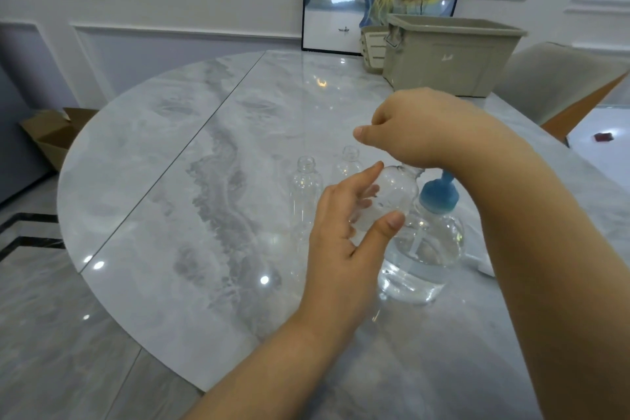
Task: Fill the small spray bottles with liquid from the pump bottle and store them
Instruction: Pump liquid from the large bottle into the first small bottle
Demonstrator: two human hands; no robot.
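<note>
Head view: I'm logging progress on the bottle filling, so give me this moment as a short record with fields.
surface: marble table
left hand: holds a clear small bottle, thumb and fingers curled round it
right hand: above that bottle's neck, fingers curled; what it grips is hidden
pump bottle: blue pump top, partly filled with clear liquid, just right of the held bottle
other small bottles: two, uncapped, upright; they look empty
storage: beige bin at the table's far side
</note>
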